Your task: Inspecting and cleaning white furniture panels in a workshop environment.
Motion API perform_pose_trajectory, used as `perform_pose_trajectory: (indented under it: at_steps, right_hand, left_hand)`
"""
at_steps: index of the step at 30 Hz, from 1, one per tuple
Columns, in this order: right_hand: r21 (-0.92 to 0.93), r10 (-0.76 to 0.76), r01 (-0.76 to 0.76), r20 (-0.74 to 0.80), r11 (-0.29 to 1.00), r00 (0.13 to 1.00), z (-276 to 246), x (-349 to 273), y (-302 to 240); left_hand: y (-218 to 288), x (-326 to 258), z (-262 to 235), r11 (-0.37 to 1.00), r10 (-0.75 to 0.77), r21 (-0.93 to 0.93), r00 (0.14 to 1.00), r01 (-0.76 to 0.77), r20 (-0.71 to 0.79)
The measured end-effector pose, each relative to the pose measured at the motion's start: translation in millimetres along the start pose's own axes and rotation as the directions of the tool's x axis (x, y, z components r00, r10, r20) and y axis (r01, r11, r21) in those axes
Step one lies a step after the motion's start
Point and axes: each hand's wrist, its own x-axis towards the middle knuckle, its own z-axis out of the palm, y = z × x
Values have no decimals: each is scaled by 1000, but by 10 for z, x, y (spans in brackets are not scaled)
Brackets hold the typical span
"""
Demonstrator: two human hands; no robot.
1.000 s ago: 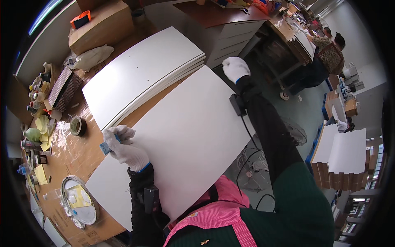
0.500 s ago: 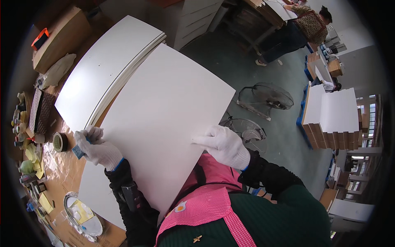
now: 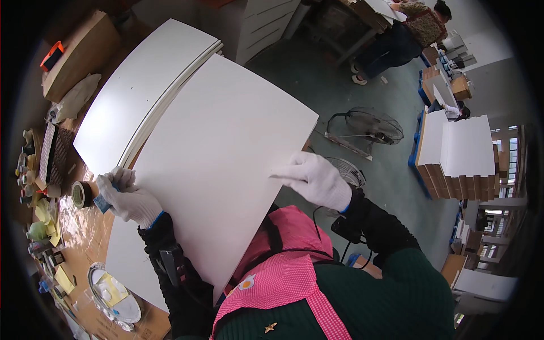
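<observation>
A large white panel (image 3: 226,130) lies in front of me, slanting across the workbench with its near corner by my apron. My left hand (image 3: 129,198), in a white knit glove, is closed around a small blue block-like piece (image 3: 102,203) at the panel's left edge. My right hand (image 3: 314,180), gloved alike, is over the panel's right edge. Its fingers are pressed together and their tips meet the white surface; whatever may be between them is too small to name. Left of the panel lies a stack of white panels (image 3: 141,85).
On the brown-covered bench (image 3: 71,226) are a tape roll (image 3: 81,195), a smeared white lid (image 3: 127,309) with a yellow sheet, and several bottles. Two floor fans (image 3: 368,127) stand right. Farther off are stacked panels (image 3: 467,147) on a blue pallet and a person (image 3: 396,45) working.
My right hand has moved slightly farther up along the panel's right edge, fingertips still on the surface. My left hand keeps the blue piece. The whole view has shifted a little.
</observation>
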Motion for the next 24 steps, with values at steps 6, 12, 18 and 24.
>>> perform_pose_trajectory:
  at_steps: [6,12,18,24]
  right_hand:
    - [-494,111,-515,-638,700,762,-964,167,1030]
    - [-16,-88,90,85,996,992,157,326,-208]
    - [-562,125,-353,-403,748,907,-816,544,798]
    - [215,243,-207,-157,954,957,-268,572,-101]
  left_hand:
    - [-54,15,-17,999,-28,34,998,27,52]
    - [-54,103,-168,1000,0,28,992,-3,127]
    - [-56,-5,-50,995,-9,101,998,3,63]
    - [-50,31,-113,999,-1,54,995,-4,97]
